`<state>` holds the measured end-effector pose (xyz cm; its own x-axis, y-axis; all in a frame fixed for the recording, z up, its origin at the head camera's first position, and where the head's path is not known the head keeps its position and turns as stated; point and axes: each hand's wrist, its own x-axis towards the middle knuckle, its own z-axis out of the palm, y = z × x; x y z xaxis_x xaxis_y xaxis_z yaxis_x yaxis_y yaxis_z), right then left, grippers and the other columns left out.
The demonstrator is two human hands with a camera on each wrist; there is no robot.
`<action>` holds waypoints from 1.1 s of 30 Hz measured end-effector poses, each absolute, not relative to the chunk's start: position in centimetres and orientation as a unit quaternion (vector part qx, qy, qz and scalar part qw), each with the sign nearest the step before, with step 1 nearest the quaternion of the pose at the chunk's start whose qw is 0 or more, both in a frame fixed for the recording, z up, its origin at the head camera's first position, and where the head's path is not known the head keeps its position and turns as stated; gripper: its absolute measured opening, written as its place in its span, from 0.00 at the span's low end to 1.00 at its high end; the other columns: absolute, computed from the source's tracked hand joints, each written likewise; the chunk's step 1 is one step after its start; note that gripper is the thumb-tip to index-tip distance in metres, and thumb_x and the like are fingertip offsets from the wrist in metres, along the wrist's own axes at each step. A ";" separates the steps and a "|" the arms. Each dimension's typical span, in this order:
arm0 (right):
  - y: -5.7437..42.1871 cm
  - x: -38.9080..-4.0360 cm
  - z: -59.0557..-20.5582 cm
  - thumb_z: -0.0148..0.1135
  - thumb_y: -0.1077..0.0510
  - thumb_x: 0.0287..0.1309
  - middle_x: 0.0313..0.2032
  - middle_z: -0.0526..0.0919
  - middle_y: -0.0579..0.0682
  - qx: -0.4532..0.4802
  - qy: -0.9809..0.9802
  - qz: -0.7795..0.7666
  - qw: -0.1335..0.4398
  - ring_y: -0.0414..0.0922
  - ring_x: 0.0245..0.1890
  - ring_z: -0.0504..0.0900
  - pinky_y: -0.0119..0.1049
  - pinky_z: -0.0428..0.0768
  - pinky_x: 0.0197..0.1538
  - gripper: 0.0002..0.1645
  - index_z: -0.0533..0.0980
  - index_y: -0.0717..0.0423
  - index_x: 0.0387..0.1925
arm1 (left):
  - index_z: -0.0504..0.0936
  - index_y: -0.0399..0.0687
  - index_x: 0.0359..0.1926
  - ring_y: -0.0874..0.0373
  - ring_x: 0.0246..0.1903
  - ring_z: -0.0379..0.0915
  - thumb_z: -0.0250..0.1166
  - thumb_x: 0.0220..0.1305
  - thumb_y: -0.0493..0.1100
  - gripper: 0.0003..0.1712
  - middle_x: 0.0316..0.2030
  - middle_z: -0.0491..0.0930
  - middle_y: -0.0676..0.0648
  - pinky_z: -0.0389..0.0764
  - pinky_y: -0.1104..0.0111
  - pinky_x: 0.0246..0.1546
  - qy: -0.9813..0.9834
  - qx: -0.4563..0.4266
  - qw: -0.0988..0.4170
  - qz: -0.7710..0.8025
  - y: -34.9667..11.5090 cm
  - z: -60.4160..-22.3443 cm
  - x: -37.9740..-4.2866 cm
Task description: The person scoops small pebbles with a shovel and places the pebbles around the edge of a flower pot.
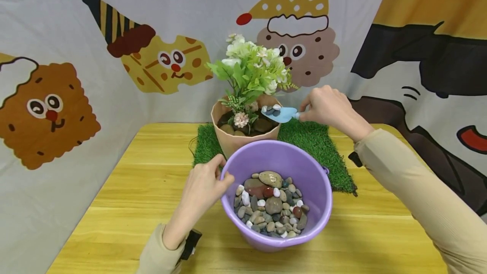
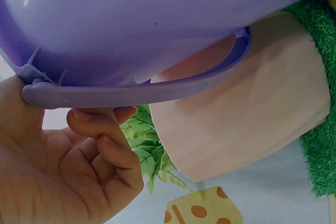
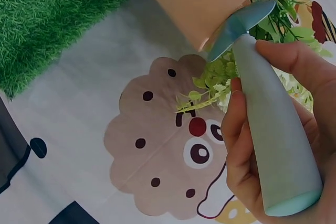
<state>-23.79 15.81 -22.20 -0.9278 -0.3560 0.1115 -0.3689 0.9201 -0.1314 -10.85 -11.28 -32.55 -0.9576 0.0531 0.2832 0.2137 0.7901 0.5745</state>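
My right hand (image 1: pixel 328 105) grips the handle of a small blue trowel (image 1: pixel 286 115), whose blade carries several white and grey pebbles over the right rim of a peach flowerpot (image 1: pixel 243 141). In the right wrist view the trowel's pale handle (image 3: pixel 278 140) lies across the palm. The pot bears a leafy plant with white flowers (image 1: pixel 251 64), and stones lie on its soil. With its thumb and fingers, my left hand (image 1: pixel 203 183) holds the left rim of a purple bucket (image 1: pixel 323 219). Mixed pebbles (image 1: pixel 270 210) and larger stones cover the bucket's bottom.
Under the pot lies a green grass mat (image 1: pixel 310 138) on a wooden table (image 1: pixel 144 206). A curtain (image 1: pixel 171 109) printed with cartoon figures hangs behind. The bucket stands in front of the pot, and its purple handle (image 2: pixel 157 93) hangs along its side.
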 end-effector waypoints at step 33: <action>13.1 -25.0 -22.2 0.72 0.53 0.43 0.24 0.80 0.60 0.166 -0.971 -0.101 0.139 0.56 0.20 0.77 0.48 0.73 0.20 0.17 0.75 0.61 0.20 | 0.76 0.49 0.28 0.63 0.10 0.60 0.65 0.47 0.41 0.06 0.10 0.67 0.54 0.60 0.72 0.12 -0.938 -0.063 0.112 -0.322 -11.3 -32.5 -10.9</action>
